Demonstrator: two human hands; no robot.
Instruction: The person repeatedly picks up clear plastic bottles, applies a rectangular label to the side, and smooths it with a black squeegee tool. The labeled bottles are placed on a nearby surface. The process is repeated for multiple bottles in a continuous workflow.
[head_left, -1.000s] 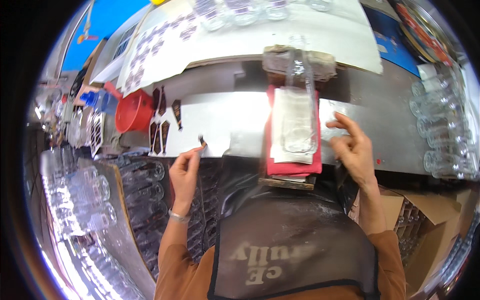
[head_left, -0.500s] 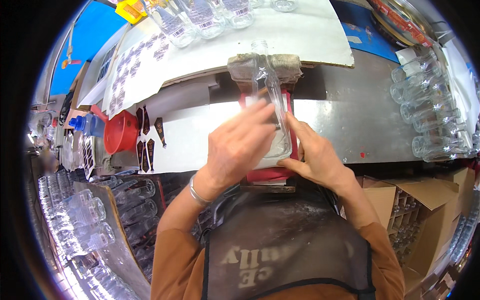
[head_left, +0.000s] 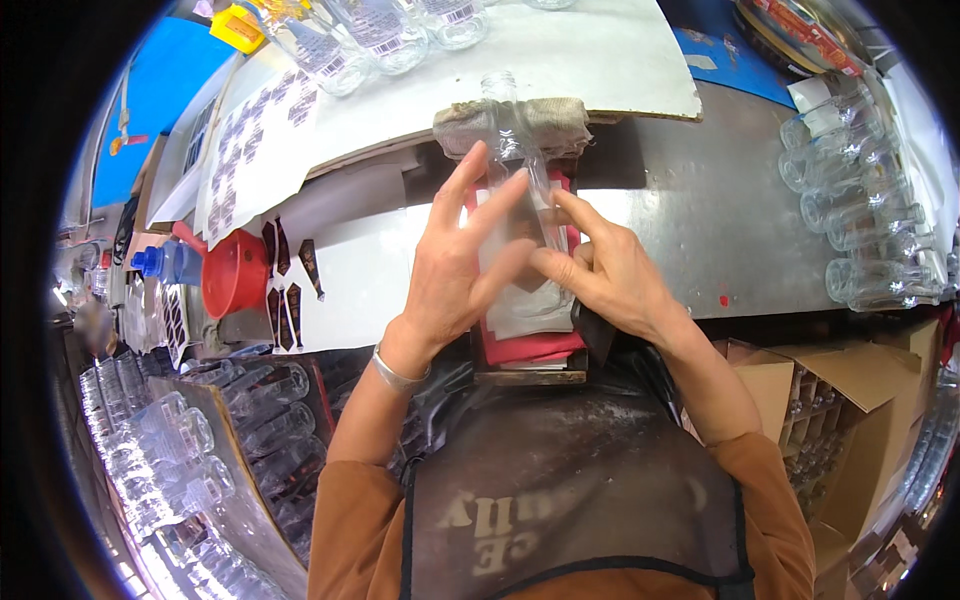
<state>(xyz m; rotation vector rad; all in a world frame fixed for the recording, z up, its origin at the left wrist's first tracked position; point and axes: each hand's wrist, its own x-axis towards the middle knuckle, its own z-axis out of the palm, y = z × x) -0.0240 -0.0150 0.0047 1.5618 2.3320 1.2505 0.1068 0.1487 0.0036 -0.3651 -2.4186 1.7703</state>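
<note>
Clear glass bottle (head_left: 520,180), laid at frame centre on a red pad (head_left: 530,345) upon the worktop (head_left: 720,230), long axis running up-frame, is pressed under open-fingered left hand (head_left: 455,270) and right hand (head_left: 610,275), neither grip clenched.

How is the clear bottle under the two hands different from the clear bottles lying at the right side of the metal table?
The bottle under the hands lies alone on a red pad, its neck pointing away from the person; the bottles at the right lie packed in a group, necks pointing toward the table's middle. The left hand and right hand press on the first; nobody touches the group. Both kinds are clear, uncapped and lying down.
</note>
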